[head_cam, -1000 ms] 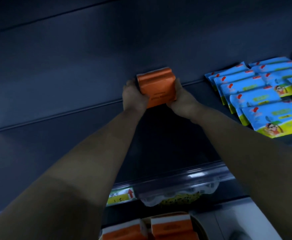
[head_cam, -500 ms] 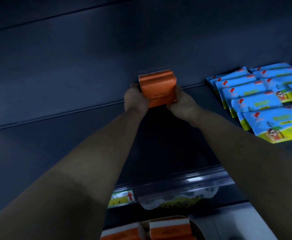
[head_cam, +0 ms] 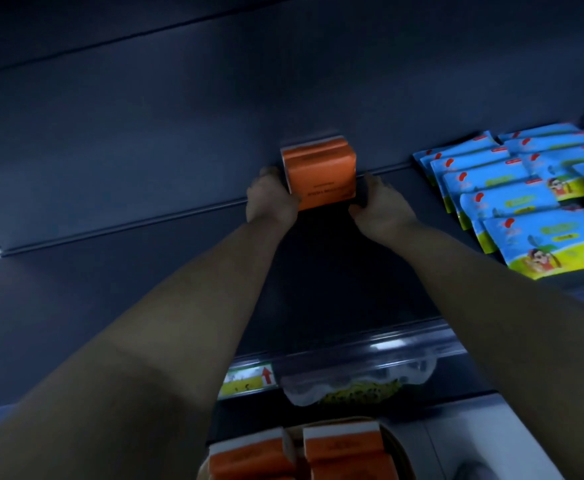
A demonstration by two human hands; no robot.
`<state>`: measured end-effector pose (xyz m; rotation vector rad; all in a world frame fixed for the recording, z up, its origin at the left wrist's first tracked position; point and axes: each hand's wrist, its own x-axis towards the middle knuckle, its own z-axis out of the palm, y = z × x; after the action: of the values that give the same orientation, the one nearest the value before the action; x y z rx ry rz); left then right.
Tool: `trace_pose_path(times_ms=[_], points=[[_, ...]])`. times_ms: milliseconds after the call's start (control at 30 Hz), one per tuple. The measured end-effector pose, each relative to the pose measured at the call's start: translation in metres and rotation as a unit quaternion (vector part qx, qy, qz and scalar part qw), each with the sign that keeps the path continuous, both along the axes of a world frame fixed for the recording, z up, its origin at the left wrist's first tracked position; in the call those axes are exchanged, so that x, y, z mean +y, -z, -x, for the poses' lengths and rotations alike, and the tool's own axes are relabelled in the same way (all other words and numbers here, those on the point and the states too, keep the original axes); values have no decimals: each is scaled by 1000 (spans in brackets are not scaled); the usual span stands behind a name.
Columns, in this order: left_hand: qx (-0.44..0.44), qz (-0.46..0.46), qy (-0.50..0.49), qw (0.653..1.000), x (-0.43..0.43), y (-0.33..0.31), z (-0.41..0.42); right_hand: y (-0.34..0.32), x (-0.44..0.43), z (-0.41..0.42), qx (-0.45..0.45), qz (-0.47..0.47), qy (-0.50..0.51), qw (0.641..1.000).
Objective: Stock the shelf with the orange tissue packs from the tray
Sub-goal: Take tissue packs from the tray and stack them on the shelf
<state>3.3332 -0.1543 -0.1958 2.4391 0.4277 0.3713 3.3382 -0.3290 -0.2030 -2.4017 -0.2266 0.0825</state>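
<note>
The rectangular orange plastic-wrapped tissue pack [head_cam: 319, 174] is being set down between the hands at the back of the dark shelf [head_cam: 145, 271]. Its printed face points toward the person, and its long axis seemingly runs left-right. The left hand [head_cam: 271, 200] curls round its left edge. The right hand [head_cam: 378, 206] lies beside it with loose fingers; contact is unclear. Next, probably: let go.

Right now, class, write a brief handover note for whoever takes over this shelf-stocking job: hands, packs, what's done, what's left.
Left grip holds the orange pack by its left side. Right grip is at the pack's right side, contact unclear.
The pack stands upright at the back of the shelf, left of the blue packs.
Done: one pack seemingly set down, not yet released.
Left: at least two spare packs lie in the tray below.
</note>
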Motion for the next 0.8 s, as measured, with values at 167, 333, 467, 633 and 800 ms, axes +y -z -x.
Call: trace_pose_path(times_ms=[167, 333, 467, 633, 800], points=[[38, -142, 15, 989, 6, -25, 41, -8, -10, 34, -9, 177, -8, 984], [51, -176, 41, 982, 7, -52, 96, -21, -19, 86, -40, 204, -32, 978], [52, -155, 65, 984, 4, -59, 145, -24, -22, 129, -48, 181, -46, 981], [43, -139, 93, 985, -2, -48, 209, -17, -20, 190, -74, 174, -76, 979], [29, -107, 112, 988, -2, -23, 267, -2, -21, 242, -98, 173, -119, 973]])
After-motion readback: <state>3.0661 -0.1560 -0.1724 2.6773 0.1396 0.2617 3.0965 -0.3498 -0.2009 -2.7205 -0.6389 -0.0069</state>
